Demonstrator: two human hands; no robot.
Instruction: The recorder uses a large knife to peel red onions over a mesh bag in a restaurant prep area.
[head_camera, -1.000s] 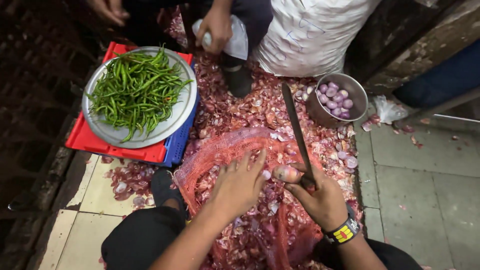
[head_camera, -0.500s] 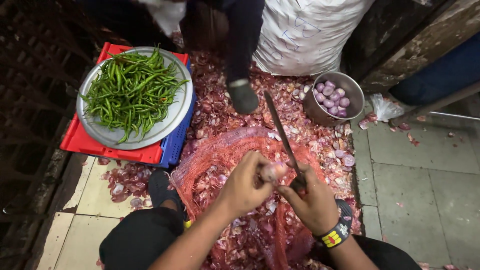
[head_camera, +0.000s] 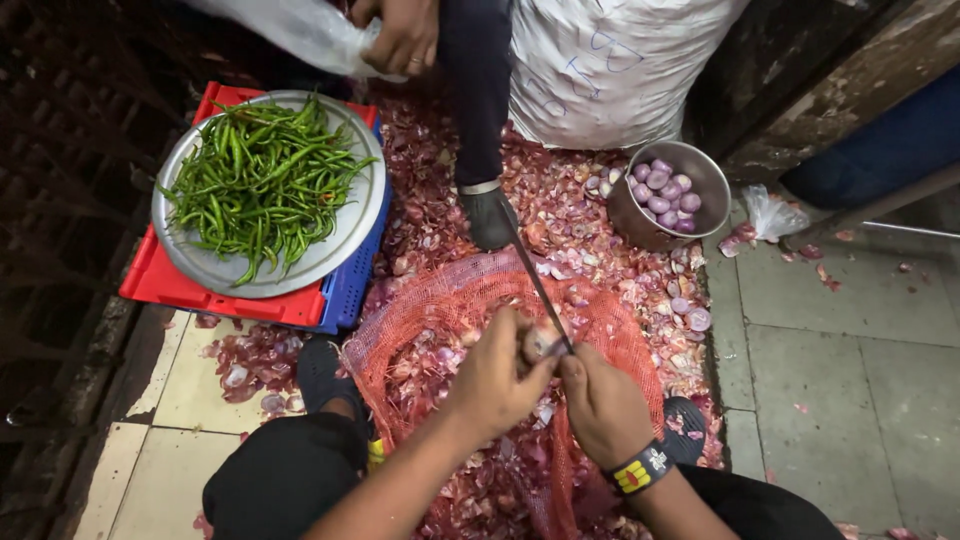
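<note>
My left hand (head_camera: 492, 375) grips a small onion (head_camera: 538, 342) over a red mesh sack (head_camera: 440, 310) full of onions. My right hand (head_camera: 598, 400), with a striped band at the wrist, holds a long knife (head_camera: 535, 282) whose blade points away from me and meets the onion. A round metal pot (head_camera: 640, 215) with peeled purple onions stands at the right. Onion skins (head_camera: 560, 200) cover the floor around it.
A metal plate (head_camera: 345, 235) of green chillies rests on red and blue crates (head_camera: 160, 285) at the left. Another person stands ahead, with a dark shoe (head_camera: 487, 215) and a hand (head_camera: 402, 38) on a clear plastic bag. Behind stands a white sack (head_camera: 610, 70).
My hands came together on the onion and the knife blade now lies against it. The other person's hand and bag reappeared at the top. The view shifted slightly.
</note>
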